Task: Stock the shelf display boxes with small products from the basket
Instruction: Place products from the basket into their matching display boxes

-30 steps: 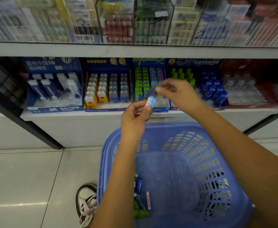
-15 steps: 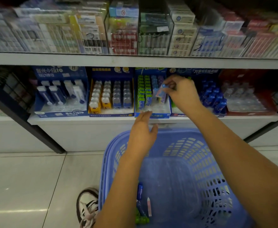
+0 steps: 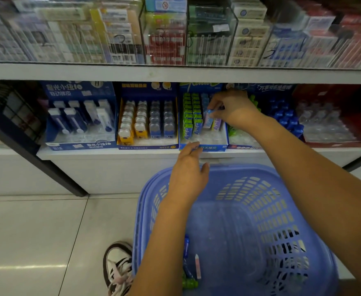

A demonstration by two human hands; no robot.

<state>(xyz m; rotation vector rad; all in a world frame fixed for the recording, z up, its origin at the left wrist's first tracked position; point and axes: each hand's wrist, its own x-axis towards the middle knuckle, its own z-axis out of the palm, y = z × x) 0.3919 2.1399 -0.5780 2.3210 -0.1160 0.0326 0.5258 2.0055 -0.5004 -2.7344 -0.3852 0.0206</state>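
Right hand (image 3: 234,110) fingers pinch a small blue product (image 3: 210,113) inside the display box (image 3: 209,148). Left hand (image 3: 188,176) fingers lie released at its front. Below them, the basket (image 3: 250,170) holds loose products (image 3: 197,266), partly hidden by the forearm.

Free front gap in display box (image 3: 215,147), shelf (image 3: 175,73) low overhead

Sneaker (image 3: 117,268) w/ white laces on glossy tile floor (image 3: 36,242), btm left; black shelf post (image 3: 64,180) behind.
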